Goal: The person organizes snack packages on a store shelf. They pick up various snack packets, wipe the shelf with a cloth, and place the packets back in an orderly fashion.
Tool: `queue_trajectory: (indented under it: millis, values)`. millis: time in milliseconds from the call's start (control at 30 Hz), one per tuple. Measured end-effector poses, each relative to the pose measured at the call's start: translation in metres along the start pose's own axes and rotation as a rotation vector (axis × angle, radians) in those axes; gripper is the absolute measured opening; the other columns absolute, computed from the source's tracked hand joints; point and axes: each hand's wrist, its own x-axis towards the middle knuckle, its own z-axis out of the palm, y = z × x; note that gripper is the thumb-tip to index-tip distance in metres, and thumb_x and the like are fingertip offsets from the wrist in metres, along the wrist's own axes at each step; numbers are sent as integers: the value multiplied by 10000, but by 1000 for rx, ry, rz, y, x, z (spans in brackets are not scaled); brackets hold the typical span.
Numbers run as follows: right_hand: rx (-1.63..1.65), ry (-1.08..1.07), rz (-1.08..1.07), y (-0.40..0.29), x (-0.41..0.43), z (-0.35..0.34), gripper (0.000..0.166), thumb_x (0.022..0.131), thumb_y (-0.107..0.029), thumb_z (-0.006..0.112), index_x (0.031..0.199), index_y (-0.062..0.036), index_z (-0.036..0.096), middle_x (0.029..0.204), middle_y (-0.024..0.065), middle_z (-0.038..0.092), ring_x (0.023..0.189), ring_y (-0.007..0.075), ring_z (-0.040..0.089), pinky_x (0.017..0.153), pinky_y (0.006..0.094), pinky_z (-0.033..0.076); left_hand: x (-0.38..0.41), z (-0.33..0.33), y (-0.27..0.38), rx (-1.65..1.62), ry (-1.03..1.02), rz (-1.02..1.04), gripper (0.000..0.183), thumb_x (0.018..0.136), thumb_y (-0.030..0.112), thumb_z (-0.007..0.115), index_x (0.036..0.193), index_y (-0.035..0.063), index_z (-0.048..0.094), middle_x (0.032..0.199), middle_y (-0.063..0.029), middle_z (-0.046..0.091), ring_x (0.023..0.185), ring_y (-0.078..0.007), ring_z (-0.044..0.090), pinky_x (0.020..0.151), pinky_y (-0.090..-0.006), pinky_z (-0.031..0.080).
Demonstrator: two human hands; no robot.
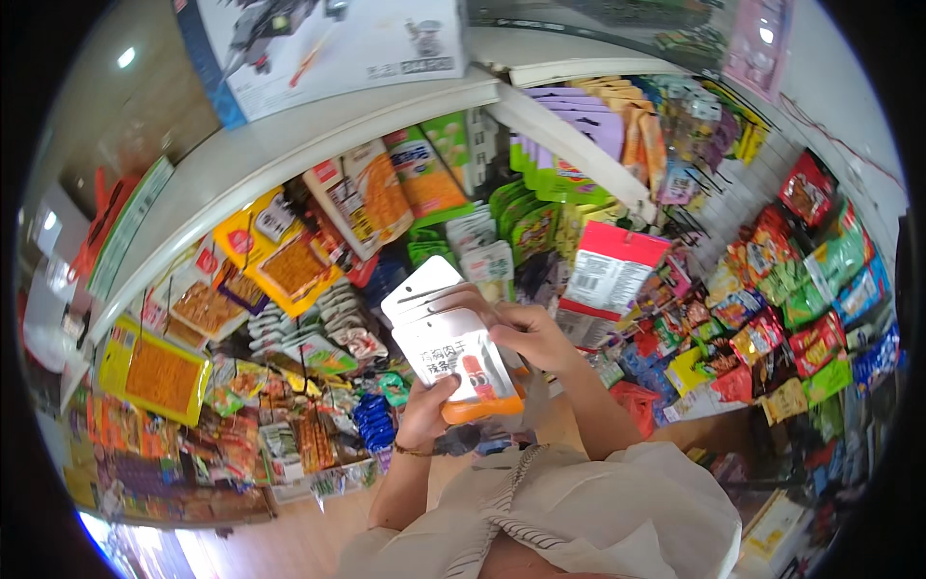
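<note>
Several white and orange snack pouches [470, 362], fanned in a small stack with hang holes in their upper edges, are held before my body. My left hand [427, 409] grips the lower left of the front pouch, thumb on its face. At the stack's right upper side, my right hand [532, 333] has its fingers bent against the pouches; its fingertips are partly hidden. A red and white pouch [611, 271] with its printed back showing hangs just beyond my right hand.
A white shelf edge [304, 163] curves above hanging snack packs, including a yellow pack [278, 250] and purple packs [582, 127]. A large toy box [340, 65] stands on the shelf. Bagged sweets [752, 336] fill the right side. A red bag [636, 405] lies near my right forearm.
</note>
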Motion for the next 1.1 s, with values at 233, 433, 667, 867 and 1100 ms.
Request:
queue_trajectory:
  millis: [233, 433, 667, 867, 1100]
  values:
    - [227, 414, -98, -6, -1, -8, 217, 859, -152, 468, 728, 7, 535, 612, -29, 457, 551, 31, 373, 489, 204, 319, 12, 2, -7, 30, -67, 44, 438, 761, 109, 588, 1140, 0, 398, 1059, -96, 525, 940, -204, 544, 788, -350, 465]
    - [63, 781, -295, -14, 25, -14, 191, 851, -132, 486, 767, 24, 555, 657, -23, 472, 591, 39, 389, 536, 196, 336, 3, 3, -8, -76, -18, 77, 352, 780, 20, 499, 1119, -11, 406, 1050, -103, 524, 922, -209, 545, 791, -351, 460]
    - [-50, 951, -359, -8, 59, -34, 294, 839, -183, 517, 646, 35, 475, 571, -19, 358, 552, 47, 305, 486, 216, 274, 0, 2, -10, -96, -48, 62, 360, 780, 34, 509, 1122, -13, 408, 1042, -100, 529, 920, -202, 546, 790, -342, 459]
    - [-77, 941, -398, -7, 69, -31, 317, 839, -190, 516, 621, 28, 443, 550, -23, 326, 542, 51, 286, 480, 218, 258, 2, 8, -8, -71, 4, 77, 339, 784, 24, 495, 1111, -13, 418, 1007, -88, 539, 894, -183, 550, 775, -331, 463]
    - [91, 907, -306, -9, 70, -28, 295, 842, -188, 508, 641, 25, 477, 560, -25, 371, 549, 51, 314, 493, 220, 289, 4, 2, -11, -63, 15, 44, 337, 779, 14, 488, 1108, -16, 421, 969, -76, 543, 859, -171, 553, 759, -326, 465]
